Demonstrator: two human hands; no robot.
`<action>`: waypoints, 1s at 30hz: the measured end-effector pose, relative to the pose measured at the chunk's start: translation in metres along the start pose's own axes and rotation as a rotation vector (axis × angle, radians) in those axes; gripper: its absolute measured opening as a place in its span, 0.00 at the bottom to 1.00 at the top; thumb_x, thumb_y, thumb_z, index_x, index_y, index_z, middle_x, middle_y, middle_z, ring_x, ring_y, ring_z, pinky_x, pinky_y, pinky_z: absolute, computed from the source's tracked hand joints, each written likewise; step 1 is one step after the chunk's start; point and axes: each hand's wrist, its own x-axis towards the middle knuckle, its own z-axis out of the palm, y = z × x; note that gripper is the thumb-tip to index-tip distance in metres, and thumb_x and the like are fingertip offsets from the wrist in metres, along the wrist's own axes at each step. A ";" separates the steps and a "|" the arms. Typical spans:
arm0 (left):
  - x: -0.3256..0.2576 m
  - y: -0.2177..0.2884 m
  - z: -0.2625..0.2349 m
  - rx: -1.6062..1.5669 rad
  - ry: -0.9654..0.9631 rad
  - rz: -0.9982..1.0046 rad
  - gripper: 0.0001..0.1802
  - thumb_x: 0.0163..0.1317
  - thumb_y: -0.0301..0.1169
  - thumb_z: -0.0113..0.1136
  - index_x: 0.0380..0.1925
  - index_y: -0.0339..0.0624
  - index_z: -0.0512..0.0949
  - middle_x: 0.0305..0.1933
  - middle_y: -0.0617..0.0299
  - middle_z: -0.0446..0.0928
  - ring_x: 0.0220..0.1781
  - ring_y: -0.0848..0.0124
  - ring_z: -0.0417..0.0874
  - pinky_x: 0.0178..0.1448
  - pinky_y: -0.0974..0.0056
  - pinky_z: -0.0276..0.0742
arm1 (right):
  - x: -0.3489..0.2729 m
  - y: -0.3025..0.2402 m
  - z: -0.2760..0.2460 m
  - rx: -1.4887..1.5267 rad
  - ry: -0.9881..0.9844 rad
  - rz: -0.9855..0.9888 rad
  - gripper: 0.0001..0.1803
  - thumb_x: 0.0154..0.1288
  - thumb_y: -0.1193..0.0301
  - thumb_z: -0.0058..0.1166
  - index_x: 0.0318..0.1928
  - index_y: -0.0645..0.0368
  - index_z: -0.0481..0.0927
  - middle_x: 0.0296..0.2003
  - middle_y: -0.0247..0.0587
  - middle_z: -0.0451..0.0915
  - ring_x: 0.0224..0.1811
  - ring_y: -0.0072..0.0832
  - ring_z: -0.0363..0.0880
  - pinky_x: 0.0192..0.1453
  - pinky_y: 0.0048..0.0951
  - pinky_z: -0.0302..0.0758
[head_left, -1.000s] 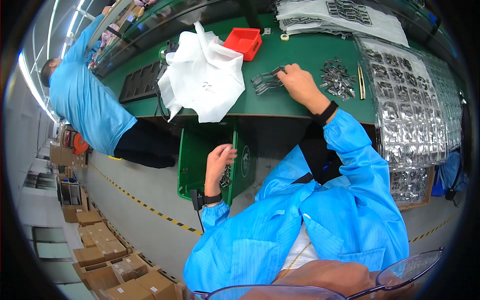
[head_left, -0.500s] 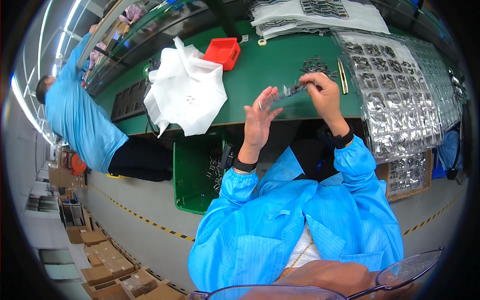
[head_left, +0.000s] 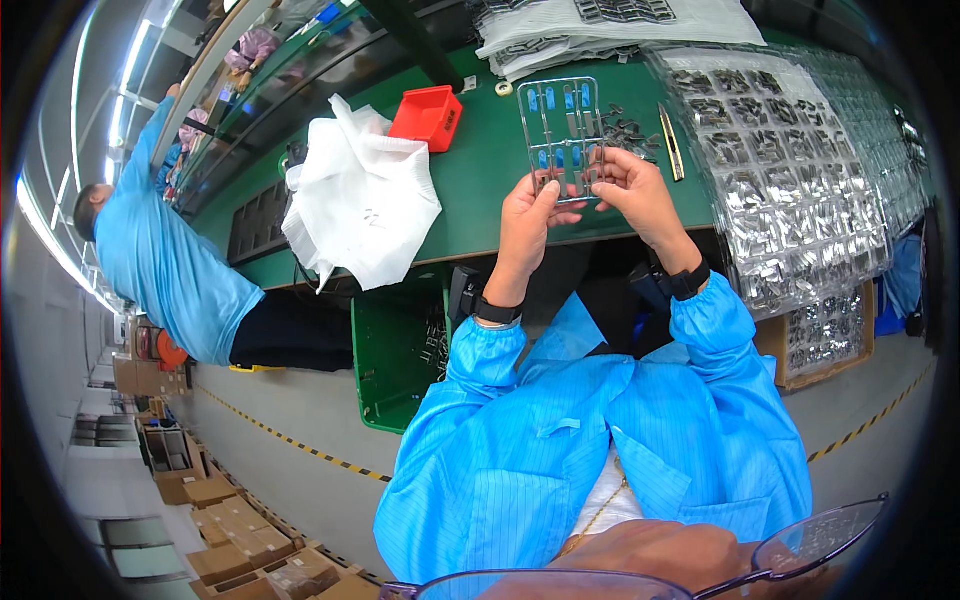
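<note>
Both hands hold a clear plastic frame with small blue parts up above the near edge of the green tabletop. The left hand pinches the frame's lower left corner between thumb and fingers, and the right hand pinches its lower right edge the same way. A pair of tweezers lies on the tabletop just right of the frame, with trays of silvery parts beyond. A white cloth and a red box sit to the left. A green bin stands below the tabletop, and another person in a blue coat leans over the far left end.
</note>
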 end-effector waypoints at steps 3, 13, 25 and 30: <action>0.001 -0.003 0.007 0.023 0.020 0.020 0.13 0.69 0.30 0.48 0.50 0.35 0.69 0.41 0.54 0.79 0.41 0.65 0.84 0.39 0.68 0.83 | 0.001 0.003 -0.002 -0.155 0.008 -0.065 0.24 0.56 0.83 0.52 0.57 0.64 0.71 0.40 0.37 0.81 0.38 0.19 0.78 0.33 0.19 0.77; 0.006 -0.004 0.011 0.078 0.062 0.005 0.15 0.69 0.29 0.48 0.51 0.31 0.70 0.41 0.53 0.79 0.40 0.67 0.83 0.38 0.68 0.82 | -0.007 -0.001 0.002 -0.814 0.286 -0.605 0.28 0.48 0.81 0.62 0.53 0.59 0.72 0.39 0.42 0.79 0.40 0.35 0.78 0.39 0.32 0.78; -0.002 -0.007 0.015 0.063 0.092 0.040 0.14 0.69 0.31 0.48 0.49 0.33 0.72 0.39 0.56 0.80 0.40 0.68 0.83 0.38 0.68 0.83 | -0.009 0.003 0.000 -1.027 0.119 -0.735 0.15 0.50 0.81 0.60 0.40 0.60 0.75 0.35 0.41 0.76 0.34 0.39 0.76 0.35 0.34 0.75; 0.001 -0.015 0.023 0.020 0.190 0.157 0.14 0.70 0.31 0.48 0.50 0.33 0.70 0.42 0.53 0.79 0.41 0.65 0.84 0.39 0.67 0.83 | -0.013 0.026 0.006 -0.955 0.336 -0.808 0.08 0.54 0.81 0.58 0.36 0.61 0.76 0.31 0.40 0.76 0.25 0.34 0.77 0.27 0.30 0.74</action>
